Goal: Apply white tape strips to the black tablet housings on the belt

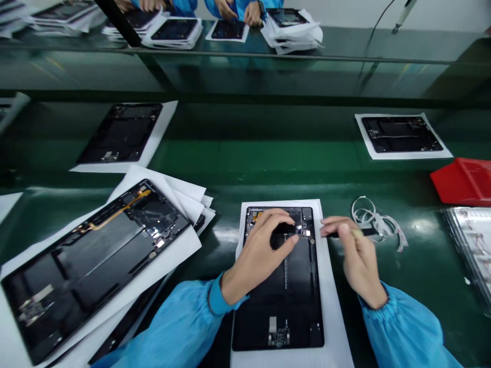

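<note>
An opened black tablet body (286,301) lies on a white sheet (333,327) in front of me. My left hand (261,250) rests on its upper part, fingers curled and pinched on a small part near the top; I cannot name that part. My right hand (355,258) hovers just right of the tablet's top edge, closed on a thin dark stick-like tool (366,232) that points left toward the tablet. Both arms wear blue sleeves.
A stack of tablet bodies on white sheets (95,260) lies to the left. Coiled white strips (378,220) sit right of my hand. A red tray (466,181) and a clear-sleeved sheet (473,245) are at right. Other tablets (123,133) (401,134) lie farther back. Another person's hands (238,10) work across the bench.
</note>
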{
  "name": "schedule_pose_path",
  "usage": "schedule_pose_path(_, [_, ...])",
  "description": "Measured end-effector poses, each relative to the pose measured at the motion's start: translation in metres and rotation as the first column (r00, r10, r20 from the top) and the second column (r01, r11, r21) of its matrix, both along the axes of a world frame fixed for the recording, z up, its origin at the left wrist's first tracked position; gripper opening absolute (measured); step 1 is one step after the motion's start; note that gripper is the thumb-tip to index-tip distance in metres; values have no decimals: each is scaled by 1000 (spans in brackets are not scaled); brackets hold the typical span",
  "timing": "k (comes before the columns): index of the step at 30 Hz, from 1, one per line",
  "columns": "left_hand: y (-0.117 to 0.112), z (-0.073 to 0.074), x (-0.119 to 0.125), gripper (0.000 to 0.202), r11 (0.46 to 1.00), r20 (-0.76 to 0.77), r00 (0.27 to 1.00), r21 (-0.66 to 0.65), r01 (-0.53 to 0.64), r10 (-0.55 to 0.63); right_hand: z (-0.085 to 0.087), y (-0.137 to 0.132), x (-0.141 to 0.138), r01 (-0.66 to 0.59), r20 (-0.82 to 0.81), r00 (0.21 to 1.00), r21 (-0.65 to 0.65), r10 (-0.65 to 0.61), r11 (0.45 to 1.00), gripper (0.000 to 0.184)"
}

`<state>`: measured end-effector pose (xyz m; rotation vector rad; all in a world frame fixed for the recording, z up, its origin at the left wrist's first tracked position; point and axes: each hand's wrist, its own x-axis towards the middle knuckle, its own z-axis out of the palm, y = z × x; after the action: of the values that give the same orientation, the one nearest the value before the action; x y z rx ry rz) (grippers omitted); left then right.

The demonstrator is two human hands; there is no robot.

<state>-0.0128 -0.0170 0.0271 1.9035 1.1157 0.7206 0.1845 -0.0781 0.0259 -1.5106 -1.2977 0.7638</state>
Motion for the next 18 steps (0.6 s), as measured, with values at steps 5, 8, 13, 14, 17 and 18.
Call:
schedule_pose_path(5, [-40, 17, -46, 5, 974, -4, 994, -196, -112, 113, 3, 23, -38, -257, 473, 814, -228, 338, 939, 20])
schedule_pose_path(8, [-70, 18, -56, 11, 915, 0, 997, -397, -69, 75, 1, 30, -46, -284, 545, 736, -290, 402, 914, 6])
schedule_pose_path(13, [-105, 19, -42, 37, 759, 240, 961, -649, 52, 139, 37, -16, -42, -365, 469, 815, -39, 340, 930, 15])
schedule_pose_path(14, [-110, 22, -39, 42, 730, 299, 936, -679, 73, 185, 47, -32, -41, -406, 487, 798, -1, 355, 914, 20])
schedule_pose_path(17, [-121, 32, -31, 46, 685, 417, 856, -721, 108, 304, 67, -74, -44, -495, 631, 694, 66, 348, 867, 33])
schedule_pose_path(18, [-124, 36, -29, 44, 668, 436, 840, -734, 123, 324, 70, -84, -45, -516, 669, 662, 81, 337, 853, 35])
